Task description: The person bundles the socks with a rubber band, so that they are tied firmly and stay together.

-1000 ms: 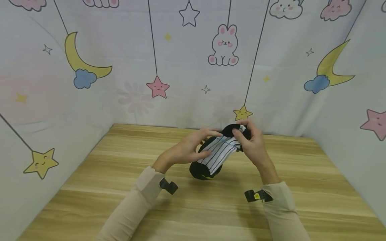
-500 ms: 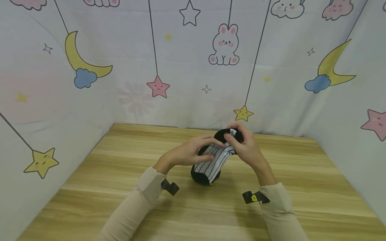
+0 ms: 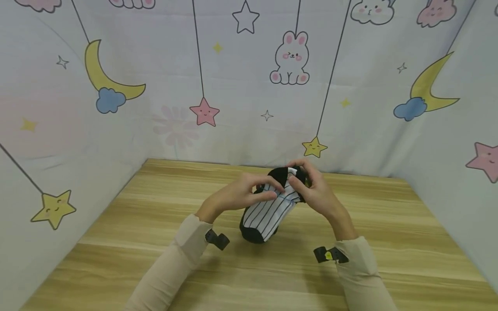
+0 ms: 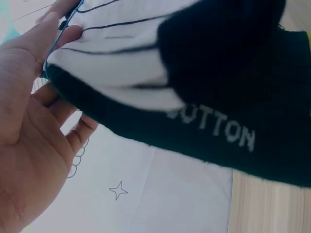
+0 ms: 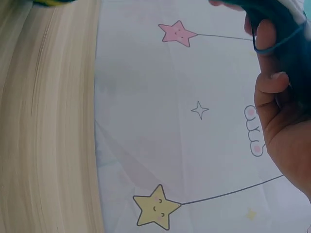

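Observation:
A dark sock with a white, black-striped panel is held tilted in mid-table, its rounded black end low and to the left. Knitted letters reading "COTTON" show on the sock in the left wrist view. The right hand grips the upper end, thumb on the striped side and fingers behind. From the left, the left hand brings thumb and index fingertip close together on the striped panel, pinching at a thin blue thread that crosses it. The right wrist view shows fingers of the right hand curled round dark fabric.
A wood-grain table lies beneath both hands. Pale cloth walls printed with stars, moons and a rabbit rise behind it and at both sides. Dark wrist cameras sit at the cuffs of the beige sleeves.
The right hand has come left and slightly down with the sock's upper end. The sock's striped side has turned more toward the head camera. The left thumb and index fingertip have drawn closer together.

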`<state>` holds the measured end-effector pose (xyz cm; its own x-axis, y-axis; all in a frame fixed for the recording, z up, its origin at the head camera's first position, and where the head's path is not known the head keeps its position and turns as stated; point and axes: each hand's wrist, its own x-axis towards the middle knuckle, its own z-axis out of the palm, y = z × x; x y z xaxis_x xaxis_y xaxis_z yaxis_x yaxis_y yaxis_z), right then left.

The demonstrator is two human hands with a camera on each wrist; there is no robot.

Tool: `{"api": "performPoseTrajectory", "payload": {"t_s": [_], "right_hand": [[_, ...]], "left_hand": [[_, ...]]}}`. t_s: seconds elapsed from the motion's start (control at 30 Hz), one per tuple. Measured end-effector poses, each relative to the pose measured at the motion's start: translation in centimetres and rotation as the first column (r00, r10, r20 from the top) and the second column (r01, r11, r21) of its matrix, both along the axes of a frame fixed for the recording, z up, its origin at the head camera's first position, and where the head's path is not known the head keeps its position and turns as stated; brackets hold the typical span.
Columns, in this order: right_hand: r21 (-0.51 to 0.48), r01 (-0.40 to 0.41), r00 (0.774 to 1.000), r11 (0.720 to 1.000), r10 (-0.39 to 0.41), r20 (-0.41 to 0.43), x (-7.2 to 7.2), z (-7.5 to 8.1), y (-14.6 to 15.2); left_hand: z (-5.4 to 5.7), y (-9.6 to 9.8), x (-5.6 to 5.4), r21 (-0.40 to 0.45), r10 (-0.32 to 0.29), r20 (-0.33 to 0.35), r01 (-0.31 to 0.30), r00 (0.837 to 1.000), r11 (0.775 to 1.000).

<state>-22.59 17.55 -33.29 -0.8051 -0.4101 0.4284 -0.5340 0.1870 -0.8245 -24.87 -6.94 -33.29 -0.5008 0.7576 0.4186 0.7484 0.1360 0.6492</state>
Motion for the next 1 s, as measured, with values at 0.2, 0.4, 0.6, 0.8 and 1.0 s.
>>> {"api": "performPoseTrajectory", "payload": {"t_s": [0.2, 0.4, 0.6, 0.8, 1.0], "right_hand": [[-0.076, -0.091, 0.994, 0.993, 0.095, 0.049, 0.0, 0.3, 0.7], [-0.057, -0.019, 0.999, 0.998, 0.021, 0.035, -0.1, 0.5, 1.1], [-0.030, -0.024, 0.996, 0.999, 0.026, 0.081, -0.2, 0.5, 1.4], [0.044, -0.052, 0.990, 0.998, 0.046, 0.137, -0.2, 0.7, 1.8], [0.216, -0.214, 0.974, 0.952, 0.192, 0.120, 0.2, 1.0, 1.7]], "left_hand": [[0.4, -0.8, -0.2, 0.098, 0.091, -0.035, -0.087, 0.995, 0.991], [0.5, -1.2, -0.3, 0.197, 0.170, -0.011, -0.165, 0.985, 0.966], [0.6, -1.3, -0.3, 0.246, 0.213, 0.018, -0.211, 0.977, 0.946], [0.8, -1.5, -0.4, 0.317, 0.242, 0.041, -0.242, 0.969, 0.917], [0.9, -1.6, -0.2, 0.337, 0.254, 0.060, -0.259, 0.965, 0.905]]}}
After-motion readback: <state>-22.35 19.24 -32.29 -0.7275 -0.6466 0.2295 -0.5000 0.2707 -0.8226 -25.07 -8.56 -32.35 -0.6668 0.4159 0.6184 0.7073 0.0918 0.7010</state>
